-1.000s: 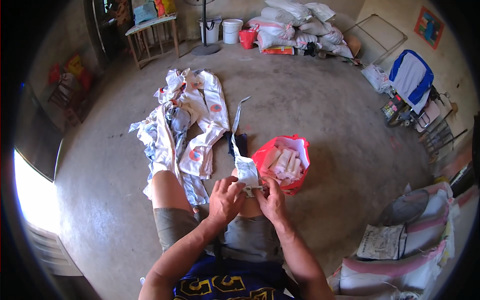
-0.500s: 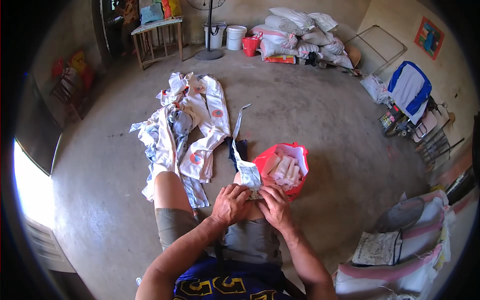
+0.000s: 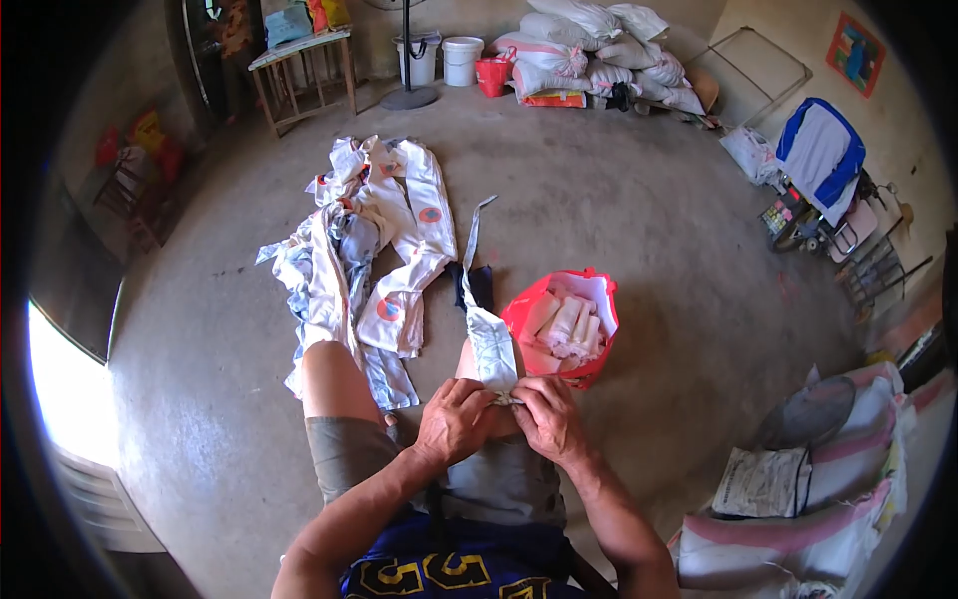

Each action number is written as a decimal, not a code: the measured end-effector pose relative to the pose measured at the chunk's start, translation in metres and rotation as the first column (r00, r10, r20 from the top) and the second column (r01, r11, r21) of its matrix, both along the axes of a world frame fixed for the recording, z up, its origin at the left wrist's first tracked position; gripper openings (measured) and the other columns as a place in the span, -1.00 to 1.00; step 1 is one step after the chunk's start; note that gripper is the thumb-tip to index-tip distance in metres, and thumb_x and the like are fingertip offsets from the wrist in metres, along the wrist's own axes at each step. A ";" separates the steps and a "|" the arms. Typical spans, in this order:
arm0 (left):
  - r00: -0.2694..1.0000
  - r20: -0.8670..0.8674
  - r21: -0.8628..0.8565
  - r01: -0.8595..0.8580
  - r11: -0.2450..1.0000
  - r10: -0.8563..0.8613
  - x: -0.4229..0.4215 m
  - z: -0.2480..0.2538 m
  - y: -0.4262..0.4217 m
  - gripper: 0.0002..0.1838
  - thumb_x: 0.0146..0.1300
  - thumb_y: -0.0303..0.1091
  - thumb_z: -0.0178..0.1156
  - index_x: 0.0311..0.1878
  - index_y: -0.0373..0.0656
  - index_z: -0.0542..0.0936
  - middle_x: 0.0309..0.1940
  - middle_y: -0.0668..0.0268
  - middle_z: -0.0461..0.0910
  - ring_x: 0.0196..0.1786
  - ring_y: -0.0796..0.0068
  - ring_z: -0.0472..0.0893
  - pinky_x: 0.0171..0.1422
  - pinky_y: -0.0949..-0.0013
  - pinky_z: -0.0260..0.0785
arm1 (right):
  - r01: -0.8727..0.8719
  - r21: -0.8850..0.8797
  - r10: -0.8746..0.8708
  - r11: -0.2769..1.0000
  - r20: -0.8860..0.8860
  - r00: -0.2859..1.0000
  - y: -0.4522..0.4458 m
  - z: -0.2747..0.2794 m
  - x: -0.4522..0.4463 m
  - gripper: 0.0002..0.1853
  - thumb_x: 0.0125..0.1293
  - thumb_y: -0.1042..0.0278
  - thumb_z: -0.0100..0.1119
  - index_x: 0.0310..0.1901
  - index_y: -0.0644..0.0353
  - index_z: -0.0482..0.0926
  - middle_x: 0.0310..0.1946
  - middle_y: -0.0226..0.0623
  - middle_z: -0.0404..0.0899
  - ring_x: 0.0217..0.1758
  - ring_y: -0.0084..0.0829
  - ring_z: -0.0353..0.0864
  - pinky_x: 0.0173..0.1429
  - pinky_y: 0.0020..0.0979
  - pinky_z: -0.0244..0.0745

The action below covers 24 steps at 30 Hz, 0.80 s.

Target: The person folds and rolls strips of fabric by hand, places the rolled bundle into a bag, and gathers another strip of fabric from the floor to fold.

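A pale cloth strip [image 3: 491,349] lies over my right knee, its thin tail stretching away across the floor. The near end is gathered into a small roll on the thigh. My left hand [image 3: 455,417] is closed on the left side of that roll, fingers bent. From the other side, my right hand [image 3: 549,417] pinches the roll with thumb and fingers. Just beyond my right hand stands a red bag [image 3: 606,374] holding several pale rolls [image 3: 571,329]. A heap of white printed cloth strips [image 3: 334,270] lies on the floor in front of my left knee.
Stuffed sacks [image 3: 559,60] are piled at the far wall, beside a red bucket [image 3: 492,77] and white buckets [image 3: 461,62]. A wooden table [image 3: 299,50] and a fan stand [image 3: 408,97] are at the back left. More sacks [image 3: 768,544] lie close on my right.
Both hands stay on the cloth strip, with the fingers shifted slightly on the rolled end and the right fingers more curled. The whole view has tilted a little downward.
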State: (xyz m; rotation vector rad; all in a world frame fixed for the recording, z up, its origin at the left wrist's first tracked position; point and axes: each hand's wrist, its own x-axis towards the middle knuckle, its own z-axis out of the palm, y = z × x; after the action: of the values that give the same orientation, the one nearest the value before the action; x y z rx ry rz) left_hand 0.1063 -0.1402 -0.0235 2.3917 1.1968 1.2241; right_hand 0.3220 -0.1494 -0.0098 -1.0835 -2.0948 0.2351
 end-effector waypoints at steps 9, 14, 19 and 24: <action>0.976 0.118 -0.332 -0.134 0.934 0.182 0.005 -0.002 0.015 -0.67 0.31 -0.29 0.49 0.03 -0.23 0.66 -0.31 0.10 0.71 -0.32 0.21 0.70 -0.21 0.17 0.55 | 0.134 -0.157 -0.160 0.978 -0.167 0.973 0.011 -0.010 -0.013 -0.58 0.41 0.43 0.38 0.25 0.28 0.55 -0.10 -0.01 0.66 0.02 0.02 0.68 0.15 -0.07 0.59; 0.965 0.147 -0.386 -0.145 0.911 0.216 0.008 -0.003 0.021 -0.66 0.29 -0.28 0.50 0.03 -0.21 0.66 -0.30 0.14 0.68 -0.34 0.24 0.68 -0.21 0.18 0.55 | 0.215 -0.223 -0.269 0.951 -0.252 0.930 0.018 -0.027 -0.021 -0.56 0.43 0.38 0.40 0.26 0.28 0.53 -0.09 0.01 0.65 -0.04 -0.03 0.71 0.07 -0.10 0.62; 0.973 0.089 -0.177 -0.196 0.965 0.214 0.008 -0.013 0.025 -0.71 0.23 -0.32 0.50 -0.02 -0.14 0.69 -0.15 0.21 0.66 -0.20 0.20 0.67 -0.10 0.15 0.55 | 0.270 -0.313 -0.366 0.911 -0.309 0.878 0.021 -0.043 -0.027 -0.56 0.39 0.38 0.44 0.21 0.30 0.52 -0.07 -0.01 0.62 -0.12 -0.06 0.70 0.01 -0.13 0.63; 0.978 -0.168 0.170 -0.093 0.981 0.122 0.004 -0.010 0.019 -0.73 0.17 -0.39 0.46 -0.04 -0.05 0.73 -0.02 0.33 0.66 0.04 0.16 0.63 0.09 0.12 0.52 | 0.322 -0.257 -0.386 0.911 -0.255 0.887 0.024 -0.038 -0.026 -0.57 0.34 0.45 0.46 0.17 0.27 0.53 -0.05 -0.04 0.60 -0.06 -0.06 0.68 0.03 -0.16 0.63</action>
State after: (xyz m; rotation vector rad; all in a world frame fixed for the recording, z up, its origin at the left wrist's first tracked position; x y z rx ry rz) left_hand 0.1099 -0.1211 -0.0333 2.6342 1.3428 1.2012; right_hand 0.2959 -0.1253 -0.0477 -1.4384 -1.5908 0.4175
